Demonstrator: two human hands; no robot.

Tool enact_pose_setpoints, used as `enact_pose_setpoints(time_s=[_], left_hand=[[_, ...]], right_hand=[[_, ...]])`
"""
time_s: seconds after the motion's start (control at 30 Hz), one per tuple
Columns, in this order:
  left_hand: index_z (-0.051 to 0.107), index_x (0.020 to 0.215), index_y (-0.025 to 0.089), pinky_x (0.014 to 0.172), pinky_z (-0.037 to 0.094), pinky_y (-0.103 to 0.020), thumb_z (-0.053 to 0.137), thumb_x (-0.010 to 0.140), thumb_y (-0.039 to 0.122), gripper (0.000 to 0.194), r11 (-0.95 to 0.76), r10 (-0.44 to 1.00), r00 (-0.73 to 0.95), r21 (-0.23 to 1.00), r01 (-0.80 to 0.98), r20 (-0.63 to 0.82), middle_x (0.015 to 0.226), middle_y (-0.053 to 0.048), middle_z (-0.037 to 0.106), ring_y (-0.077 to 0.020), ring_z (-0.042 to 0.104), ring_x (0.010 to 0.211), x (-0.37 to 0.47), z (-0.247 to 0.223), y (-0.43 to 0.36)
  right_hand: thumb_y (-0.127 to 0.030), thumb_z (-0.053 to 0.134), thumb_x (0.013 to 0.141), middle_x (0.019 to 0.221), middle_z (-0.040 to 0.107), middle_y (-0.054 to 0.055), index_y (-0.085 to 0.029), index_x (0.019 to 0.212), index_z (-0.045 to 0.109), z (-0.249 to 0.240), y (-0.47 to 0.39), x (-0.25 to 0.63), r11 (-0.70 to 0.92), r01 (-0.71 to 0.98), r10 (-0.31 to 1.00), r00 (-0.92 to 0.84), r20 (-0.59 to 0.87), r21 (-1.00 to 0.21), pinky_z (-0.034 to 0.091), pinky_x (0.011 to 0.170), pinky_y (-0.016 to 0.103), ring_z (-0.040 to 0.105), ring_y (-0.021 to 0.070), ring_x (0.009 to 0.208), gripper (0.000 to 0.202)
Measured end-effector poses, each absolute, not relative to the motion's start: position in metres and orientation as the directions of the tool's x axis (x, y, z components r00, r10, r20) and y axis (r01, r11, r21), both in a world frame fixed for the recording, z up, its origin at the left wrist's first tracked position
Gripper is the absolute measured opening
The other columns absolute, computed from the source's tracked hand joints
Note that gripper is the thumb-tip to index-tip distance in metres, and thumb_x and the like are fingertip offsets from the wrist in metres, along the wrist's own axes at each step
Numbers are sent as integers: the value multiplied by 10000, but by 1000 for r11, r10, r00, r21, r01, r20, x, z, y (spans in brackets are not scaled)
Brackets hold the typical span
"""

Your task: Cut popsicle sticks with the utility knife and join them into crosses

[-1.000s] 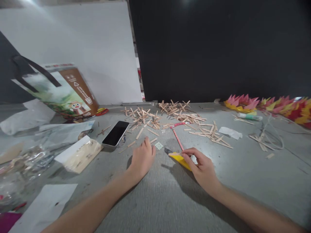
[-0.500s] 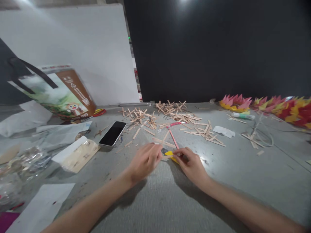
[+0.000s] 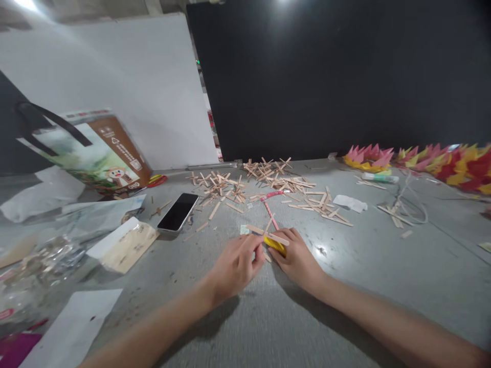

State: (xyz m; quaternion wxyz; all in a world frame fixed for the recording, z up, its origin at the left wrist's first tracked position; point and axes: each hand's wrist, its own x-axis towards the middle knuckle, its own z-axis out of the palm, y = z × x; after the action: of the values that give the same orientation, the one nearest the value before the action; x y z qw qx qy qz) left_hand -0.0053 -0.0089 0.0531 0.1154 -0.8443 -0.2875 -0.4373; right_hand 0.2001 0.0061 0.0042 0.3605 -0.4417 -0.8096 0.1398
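Observation:
Crossed wooden craft sticks [image 3: 276, 237] are between my two hands, just above the table. My left hand [image 3: 238, 260] is closed, its fingertips pinched at the near side of the crossing. My right hand [image 3: 301, 258] is wrapped round a yellow tool with a ridged edge [image 3: 275, 247]; most of it is hidden by the fingers and the sticks, so its kind cannot be made out. Beyond the right hand lies a pink striped stick [image 3: 270, 213] with a pink band at its far end. A small pale green piece [image 3: 244, 230] shows beyond my left fingers.
Piles of craft sticks, many in crosses [image 3: 218, 185], lie at the back. A phone [image 3: 178, 212], a cardboard packet [image 3: 123, 245], plastic bags and a printed carrier bag [image 3: 111, 158] are on the left. To the right are a white scrap [image 3: 350, 203], a glue stick [image 3: 379, 178] and paper crowns [image 3: 368, 158].
The yellow tool has turned within my right hand, and its dark end no longer shows. One stick now lies across the front of it. My left hand has shifted slightly nearer.

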Motion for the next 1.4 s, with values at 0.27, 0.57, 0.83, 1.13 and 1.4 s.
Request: enact_pose_setpoints(time_s=[0.27,0.57,0.83,1.13,1.4], left_hand=[[497,1156,191,619,483,-210,498,958,71,231,-761,562,334,315,567,756,794,12,635,-98,571,605,-7,36,-24],[490,816,212,604,437,-210,527,934,125,152,-703,693,295,525,479,658,687,44,470,-100,473,601,-8,38,-29],[570,1144,203,723,512,-279,556,1009,220,136,-670,736,139,684,288,662,888,-34,598,-148,588,767,-7,21,-29],[488,1181,231,548,338,-235,601,1019,412,268,-152,958,208,964,-218,198,838,44,503,-59,450,539,2,34,-15],[517,1002,202,554,301,-248,747,913,424,332,161,918,395,875,-456,36,762,57,470,-55,418,522,7,36,-14]], right_hand=[[-145,609,972,1128,708,90,-246,1175,678,3,6,202,578,622,805,-329,493,-529,503,918,449,604,291,1037,237],[-228,645,978,1225,667,119,-230,1226,660,1,2,201,545,731,814,-345,467,-411,478,944,493,565,325,1106,248],[-267,391,1095,1137,700,117,-217,1265,600,3,3,204,514,683,835,-260,485,-519,494,893,456,605,303,1025,274],[-406,341,1111,911,686,48,-232,1320,566,5,-14,203,428,476,893,-96,439,-768,526,712,327,646,206,766,353],[-530,513,1034,765,606,-10,-220,1270,619,16,-10,204,254,310,966,-33,257,-916,441,568,260,532,159,631,404]])
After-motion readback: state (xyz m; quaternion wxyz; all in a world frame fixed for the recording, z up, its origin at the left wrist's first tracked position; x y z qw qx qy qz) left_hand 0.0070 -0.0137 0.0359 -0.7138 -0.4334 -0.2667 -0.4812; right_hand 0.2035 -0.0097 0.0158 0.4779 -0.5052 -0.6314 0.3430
